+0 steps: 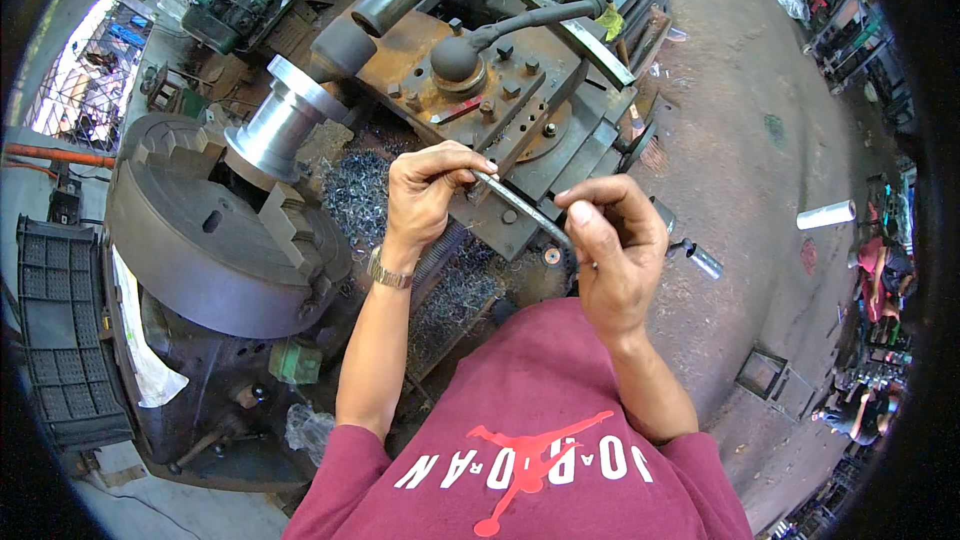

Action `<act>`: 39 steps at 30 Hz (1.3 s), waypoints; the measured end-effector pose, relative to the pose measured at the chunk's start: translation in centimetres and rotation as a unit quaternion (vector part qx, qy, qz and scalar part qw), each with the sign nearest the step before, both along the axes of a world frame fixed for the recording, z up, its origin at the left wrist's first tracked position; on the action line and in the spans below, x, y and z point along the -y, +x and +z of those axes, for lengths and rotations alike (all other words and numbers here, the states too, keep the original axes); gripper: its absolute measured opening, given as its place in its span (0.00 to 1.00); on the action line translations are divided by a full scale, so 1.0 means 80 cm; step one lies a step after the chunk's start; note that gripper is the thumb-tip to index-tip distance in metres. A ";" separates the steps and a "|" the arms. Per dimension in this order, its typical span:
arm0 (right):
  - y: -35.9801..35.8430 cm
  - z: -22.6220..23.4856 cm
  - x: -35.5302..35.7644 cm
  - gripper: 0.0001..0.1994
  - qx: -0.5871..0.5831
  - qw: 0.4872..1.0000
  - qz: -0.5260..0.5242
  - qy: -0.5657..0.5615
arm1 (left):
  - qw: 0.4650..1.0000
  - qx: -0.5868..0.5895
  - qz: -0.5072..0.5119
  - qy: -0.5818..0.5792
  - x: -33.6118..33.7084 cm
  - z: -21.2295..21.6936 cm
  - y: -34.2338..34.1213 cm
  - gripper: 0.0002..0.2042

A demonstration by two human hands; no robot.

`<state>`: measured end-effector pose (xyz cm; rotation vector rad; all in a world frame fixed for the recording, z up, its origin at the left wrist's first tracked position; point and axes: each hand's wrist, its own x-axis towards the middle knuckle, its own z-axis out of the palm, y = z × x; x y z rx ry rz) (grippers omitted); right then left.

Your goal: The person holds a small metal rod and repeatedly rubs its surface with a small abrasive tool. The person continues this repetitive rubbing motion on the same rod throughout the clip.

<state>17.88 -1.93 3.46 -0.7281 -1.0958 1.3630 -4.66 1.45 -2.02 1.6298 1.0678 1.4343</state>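
A slim, straight metal bar [520, 207] slants between my two hands, in front of the lathe's tool post [459, 65]. My left hand [425, 195], with a watch at its wrist, pinches the bar's upper end between thumb and fingers. At the lower end, my right hand [625, 260] is curled with thumb and forefinger close together, and the bar runs in behind the thumb. Its far tip is hidden there. To the left, a shiny turned metal workpiece [275, 130] is gripped in the jaws of the big lathe chuck [225, 250].
Curly metal chips [362, 205] lie heaped under the workpiece. A long clamping handle [540, 15] reaches right from the tool post. A metal frame [763, 373] and a white roll [826, 215] are on the right-hand floor side. Other people [862, 412] are at the far right.
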 end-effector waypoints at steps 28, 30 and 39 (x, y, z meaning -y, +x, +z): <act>-0.043 -0.025 0.023 0.06 0.185 0.915 -0.069 0.351 | 0.998 0.037 -0.033 0.049 -0.014 -0.009 -0.010 0.14; -0.041 -0.028 0.019 0.06 0.183 0.917 -0.099 0.341 | 0.998 0.036 -0.021 0.055 -0.014 -0.011 -0.008 0.14; -0.025 -0.041 -0.008 0.08 0.158 0.963 -0.192 0.108 | 0.995 0.034 -0.029 0.086 -0.015 -0.021 -0.005 0.13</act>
